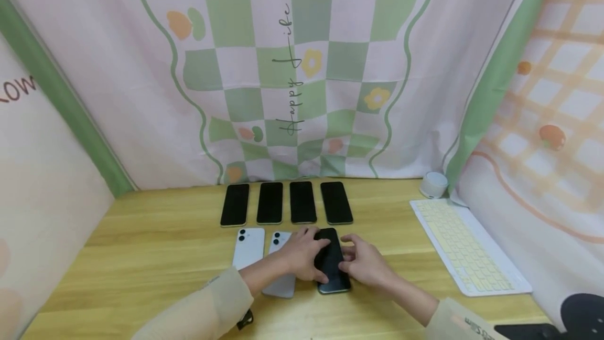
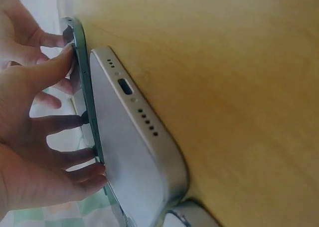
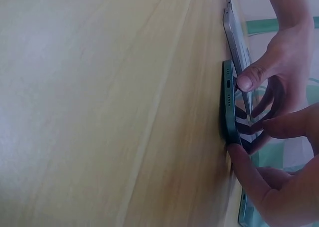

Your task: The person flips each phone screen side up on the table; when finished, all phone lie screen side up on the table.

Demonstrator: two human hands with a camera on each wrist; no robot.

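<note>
A black-screened smartphone [image 1: 334,261] with a green frame lies face up on the table between both hands. My left hand [image 1: 302,256] holds it along its left side, fingers bent and thumb near the close end. On the opposite side, my right hand [image 1: 370,265] has its thumb and fingers at the right edge. In the right wrist view the green phone's bottom edge [image 3: 229,87] shows its port. Left of it, a white phone [image 1: 282,286] lies back up, partly under my left forearm. Another white phone [image 1: 249,248] lies farther left, its lower part hidden by the sleeve.
Several dark-screened phones [image 1: 302,202] form a row at the back of the wooden table [image 1: 155,245]. A white keyboard [image 1: 464,251] and a small round white device [image 1: 433,185] stand on the right. A patterned curtain [image 1: 311,83] hangs behind. Dark objects [image 1: 582,316] occupy the lower right corner.
</note>
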